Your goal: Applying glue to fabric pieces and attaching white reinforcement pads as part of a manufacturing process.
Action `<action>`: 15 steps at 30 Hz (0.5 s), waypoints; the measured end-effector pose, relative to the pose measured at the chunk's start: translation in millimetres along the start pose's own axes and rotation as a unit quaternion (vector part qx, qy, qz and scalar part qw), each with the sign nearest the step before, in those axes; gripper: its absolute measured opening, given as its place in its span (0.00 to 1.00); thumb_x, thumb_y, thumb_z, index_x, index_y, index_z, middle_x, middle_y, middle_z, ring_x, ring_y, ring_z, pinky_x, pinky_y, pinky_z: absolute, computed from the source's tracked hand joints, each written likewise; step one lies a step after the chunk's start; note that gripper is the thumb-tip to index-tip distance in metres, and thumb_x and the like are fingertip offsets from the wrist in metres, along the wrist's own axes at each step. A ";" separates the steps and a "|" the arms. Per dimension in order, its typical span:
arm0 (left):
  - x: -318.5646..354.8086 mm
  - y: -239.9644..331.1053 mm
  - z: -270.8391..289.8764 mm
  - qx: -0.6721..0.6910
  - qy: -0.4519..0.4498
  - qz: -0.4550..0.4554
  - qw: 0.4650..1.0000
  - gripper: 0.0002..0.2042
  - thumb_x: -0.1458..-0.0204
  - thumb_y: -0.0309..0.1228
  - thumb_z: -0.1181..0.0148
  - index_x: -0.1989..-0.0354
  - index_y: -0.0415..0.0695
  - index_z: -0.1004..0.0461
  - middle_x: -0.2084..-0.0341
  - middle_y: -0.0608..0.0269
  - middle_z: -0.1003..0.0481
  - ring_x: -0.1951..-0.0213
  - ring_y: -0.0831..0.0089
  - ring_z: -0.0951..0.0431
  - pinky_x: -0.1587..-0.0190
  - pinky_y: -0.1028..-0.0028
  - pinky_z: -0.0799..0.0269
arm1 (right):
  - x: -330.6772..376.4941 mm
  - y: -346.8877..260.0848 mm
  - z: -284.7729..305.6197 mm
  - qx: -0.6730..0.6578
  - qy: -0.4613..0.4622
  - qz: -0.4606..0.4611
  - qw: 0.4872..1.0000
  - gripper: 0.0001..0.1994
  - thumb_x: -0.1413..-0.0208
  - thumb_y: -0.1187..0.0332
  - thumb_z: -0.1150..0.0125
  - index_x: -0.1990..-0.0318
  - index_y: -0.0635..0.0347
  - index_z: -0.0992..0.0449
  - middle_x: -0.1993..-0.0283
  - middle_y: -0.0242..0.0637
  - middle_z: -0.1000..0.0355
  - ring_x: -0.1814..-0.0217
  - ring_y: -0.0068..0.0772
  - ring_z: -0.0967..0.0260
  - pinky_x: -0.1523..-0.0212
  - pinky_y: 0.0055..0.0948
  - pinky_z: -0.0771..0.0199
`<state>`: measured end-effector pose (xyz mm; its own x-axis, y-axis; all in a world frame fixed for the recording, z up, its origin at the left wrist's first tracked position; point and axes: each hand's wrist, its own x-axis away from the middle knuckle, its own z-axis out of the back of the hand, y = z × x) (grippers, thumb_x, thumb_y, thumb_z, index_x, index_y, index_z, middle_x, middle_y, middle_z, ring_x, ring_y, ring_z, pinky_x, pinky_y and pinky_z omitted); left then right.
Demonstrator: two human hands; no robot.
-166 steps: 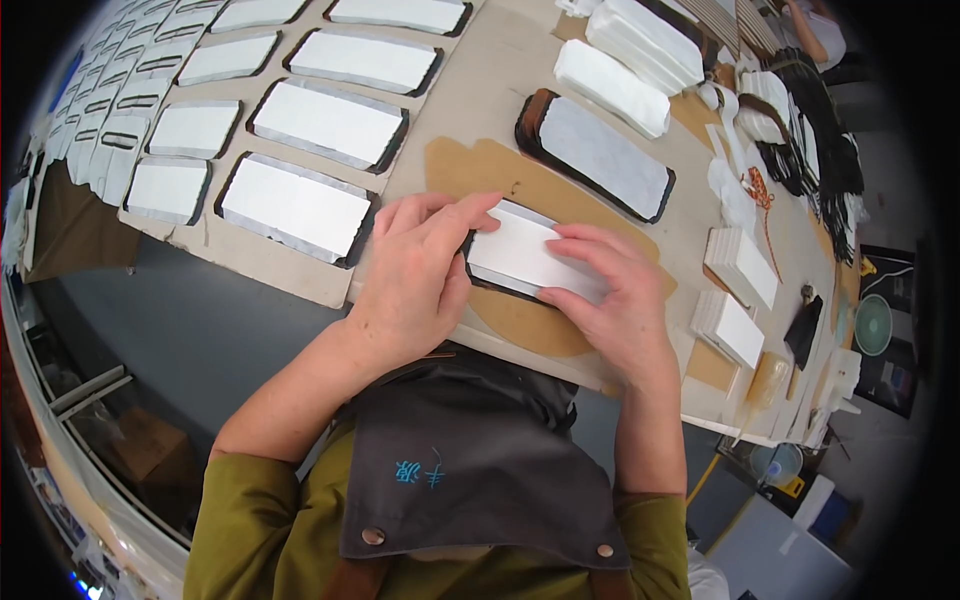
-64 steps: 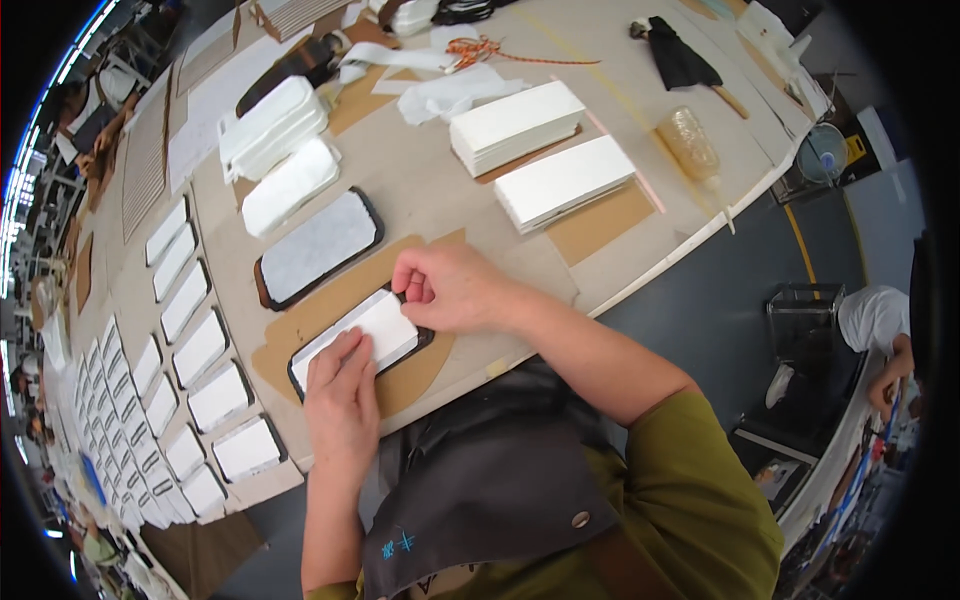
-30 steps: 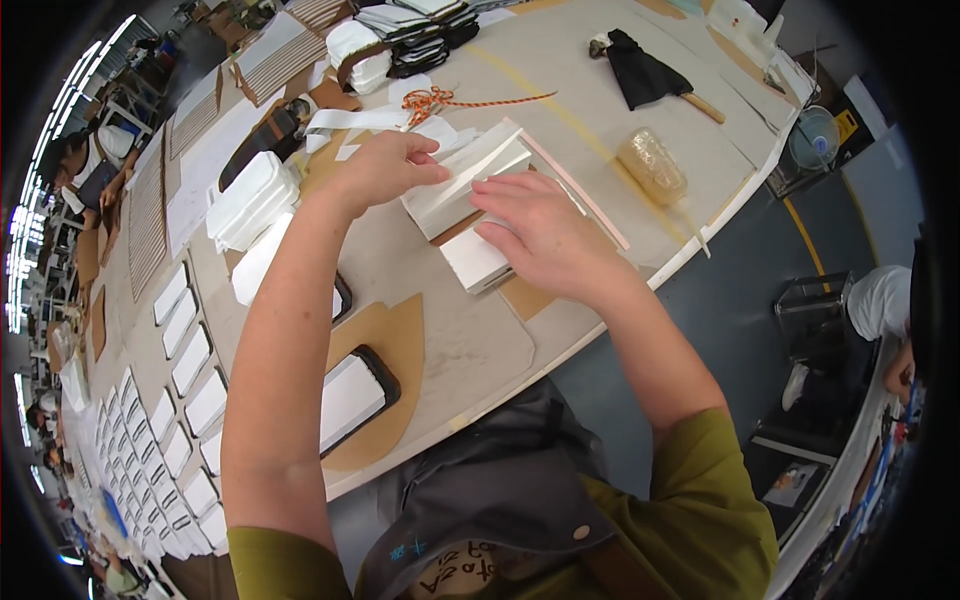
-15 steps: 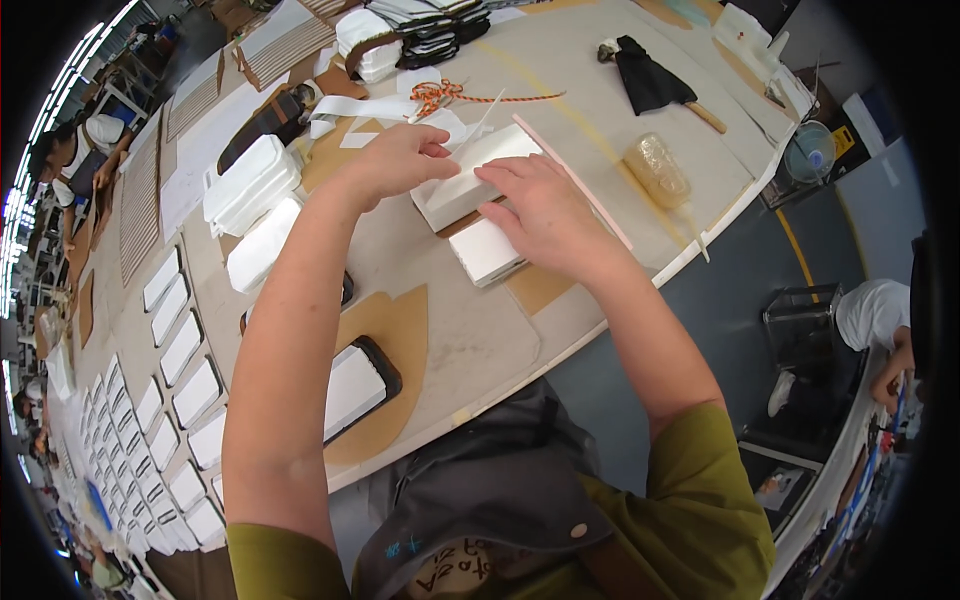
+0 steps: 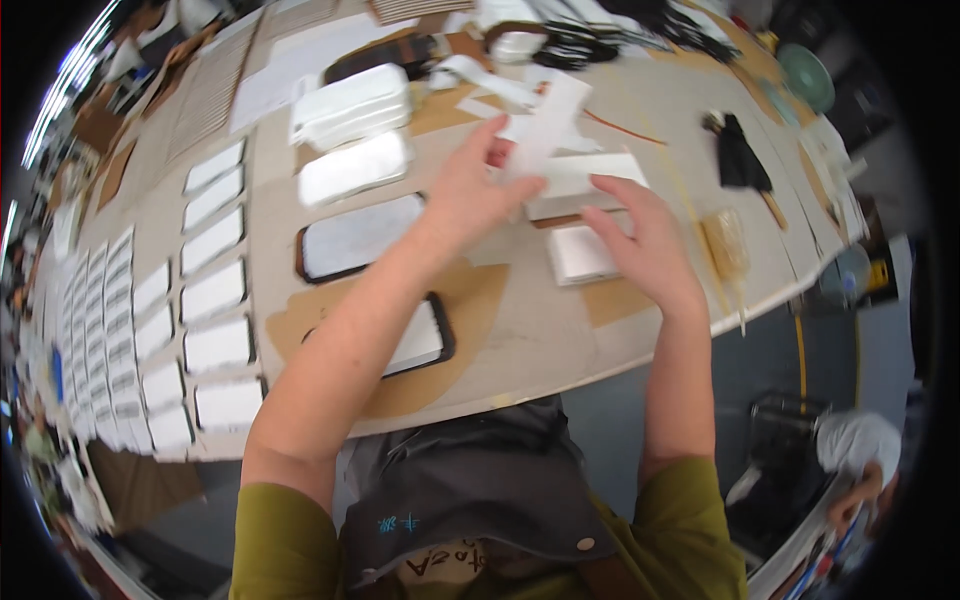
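A white strip, looking like paper and smeared by motion (image 5: 557, 122), rises from my left hand (image 5: 480, 190), whose thumb and fingers close on its lower end. The strip is lifted above a long white stack (image 5: 575, 188), probably of sheets, that lies in front of me. My right hand (image 5: 648, 240) is at the stack's right end, thumb and fingers apart, with the fingertips at its edge; whether they touch it I cannot tell. Just nearer than the stack sits a smaller white block (image 5: 582, 254), partly behind my right thumb.
White padded bundles (image 5: 352, 105) and dark-edged white panels (image 5: 362, 236) lie left of my hands. Rows of similar panels (image 5: 215, 290) cover the table's left side. A wrapped yellowish roll (image 5: 725, 245) and a black-covered tool with wooden handle (image 5: 742, 155) lie right. Someone sits at lower right.
My left hand has raised the white strip off the long stack. My right hand has drawn back to the stack's right end, its fingers spread. The whole view has turned left.
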<state>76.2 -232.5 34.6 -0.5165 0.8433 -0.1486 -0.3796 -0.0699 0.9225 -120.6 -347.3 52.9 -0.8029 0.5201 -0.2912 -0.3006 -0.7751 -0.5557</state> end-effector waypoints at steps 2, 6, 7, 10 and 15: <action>38.8 4.9 7.3 0.013 0.023 0.000 1.000 0.42 0.56 0.36 0.28 0.32 0.34 0.41 0.51 0.59 0.25 0.52 0.70 0.26 0.44 0.68 0.33 | -1.9 -20.2 -10.0 -0.115 -0.010 -0.044 0.992 0.21 0.45 0.65 0.32 0.45 0.61 0.26 0.43 0.43 0.26 0.40 0.37 0.30 0.37 0.38 0.34; 92.2 11.2 31.2 0.047 0.034 0.009 0.998 0.43 0.53 0.35 0.30 0.30 0.34 0.47 0.50 0.57 0.25 0.49 0.67 0.26 0.42 0.67 0.35 | -11.1 -58.0 -58.1 -0.535 -0.061 -0.064 0.840 0.25 0.52 0.71 0.25 0.46 0.63 0.29 0.40 0.45 0.28 0.40 0.34 0.30 0.38 0.38 0.32; 100.6 9.0 36.7 0.050 0.047 0.012 0.998 0.43 0.53 0.35 0.30 0.30 0.34 0.47 0.50 0.57 0.25 0.49 0.67 0.26 0.42 0.67 0.35 | -12.9 -69.1 -70.1 -0.606 -0.086 -0.076 0.787 0.26 0.53 0.73 0.25 0.46 0.63 0.30 0.40 0.46 0.28 0.40 0.34 0.30 0.37 0.39 0.32; 120.2 3.2 51.9 0.078 0.079 0.044 0.993 0.44 0.52 0.35 0.30 0.29 0.35 0.49 0.49 0.56 0.27 0.46 0.65 0.28 0.39 0.65 0.37 | -17.3 -86.5 -95.5 -0.614 -0.111 -0.086 0.776 0.27 0.52 0.73 0.26 0.45 0.63 0.31 0.41 0.45 0.27 0.42 0.33 0.29 0.40 0.36 0.29; 143.1 -35.5 101.1 -0.086 0.187 -0.025 0.978 0.37 0.49 0.31 0.33 0.32 0.38 0.44 0.50 0.56 0.26 0.45 0.63 0.29 0.39 0.64 0.36 | -42.0 -106.3 -110.0 -0.613 -0.119 -0.073 0.777 0.23 0.52 0.75 0.28 0.47 0.64 0.29 0.45 0.42 0.25 0.45 0.32 0.27 0.46 0.32 0.26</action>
<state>93.4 -55.5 16.6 -0.7259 0.5969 -0.3416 -0.5186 -0.1489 0.8419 1.7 -247.2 38.5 -0.9225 0.3768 -0.0841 0.2026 0.2873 -0.9362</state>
